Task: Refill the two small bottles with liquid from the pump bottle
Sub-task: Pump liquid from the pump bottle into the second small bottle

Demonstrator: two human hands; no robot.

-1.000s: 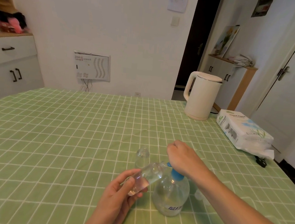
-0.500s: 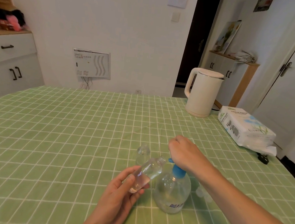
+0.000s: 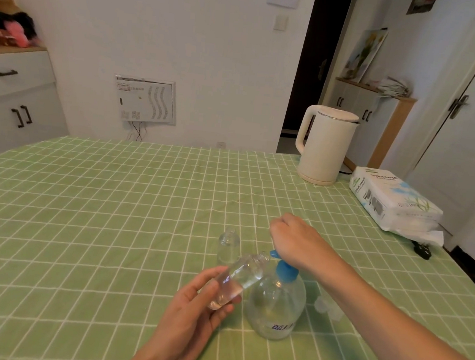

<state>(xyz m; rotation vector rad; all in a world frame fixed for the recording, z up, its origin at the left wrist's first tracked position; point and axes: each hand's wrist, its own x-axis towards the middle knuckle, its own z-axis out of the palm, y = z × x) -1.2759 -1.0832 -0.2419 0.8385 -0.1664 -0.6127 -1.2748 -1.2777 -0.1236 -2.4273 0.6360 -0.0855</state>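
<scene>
My left hand point(image 3: 189, 327) holds a small clear bottle point(image 3: 239, 280), tilted with its open mouth just below the blue nozzle of the pump bottle point(image 3: 277, 306). A little clear liquid lies in its lower end. The pump bottle is round and clear, and it stands on the green checked tablecloth point(image 3: 84, 209). My right hand point(image 3: 297, 242) sits on top of its blue pump head with fingers curled over it, hiding most of the head. A second small clear bottle point(image 3: 228, 245) stands upright and uncapped just behind the tilted one.
Two small pale caps point(image 3: 328, 308) lie on the cloth under my right forearm. A cream kettle point(image 3: 325, 144) stands at the far right. A tissue pack point(image 3: 392, 202) lies near the right edge, with a small black object point(image 3: 422, 250) beside it.
Both hands keep their hold, and the small bottle stays at the nozzle. My right hand and the pump head have shifted only slightly as the view moved.
</scene>
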